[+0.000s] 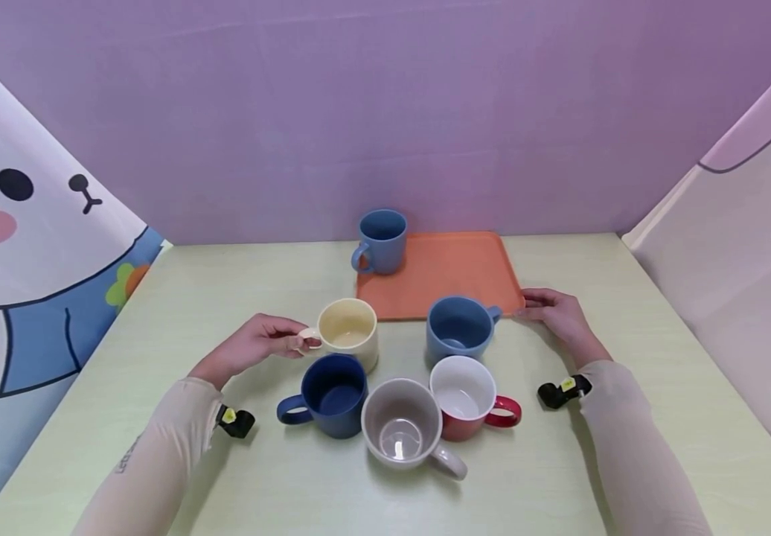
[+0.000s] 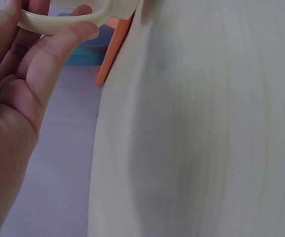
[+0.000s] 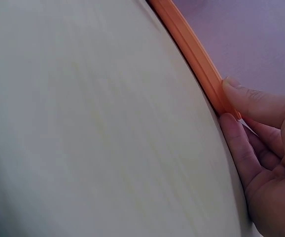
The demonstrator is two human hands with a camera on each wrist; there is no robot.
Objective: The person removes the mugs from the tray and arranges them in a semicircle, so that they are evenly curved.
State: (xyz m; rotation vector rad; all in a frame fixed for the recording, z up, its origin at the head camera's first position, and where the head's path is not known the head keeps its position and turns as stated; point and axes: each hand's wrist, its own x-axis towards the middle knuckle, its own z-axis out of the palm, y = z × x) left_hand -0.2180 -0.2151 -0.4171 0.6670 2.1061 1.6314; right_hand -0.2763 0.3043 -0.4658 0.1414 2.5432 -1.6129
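Note:
My left hand (image 1: 261,344) pinches the handle of a cream mug (image 1: 359,348), with the thumb and fingers around the handle (image 2: 49,23) in the left wrist view. The mug is upright, just in front of an orange tray (image 1: 452,260). At the tray's front right corner, my right hand (image 1: 560,316) grips the rim. The right wrist view shows the thumb (image 3: 246,96) on the tray's edge (image 3: 196,54) and a finger low against its corner. A blue mug (image 1: 385,249) stands on the tray's left side, handle to the left.
Several mugs cluster before the tray: a medium-blue mug (image 1: 449,344) by its front edge, a navy mug (image 1: 341,424), a pale grey mug (image 1: 385,450) and a red mug with white inside (image 1: 459,426). They stand on a pale table (image 1: 245,275) against a purple backdrop (image 1: 258,149).

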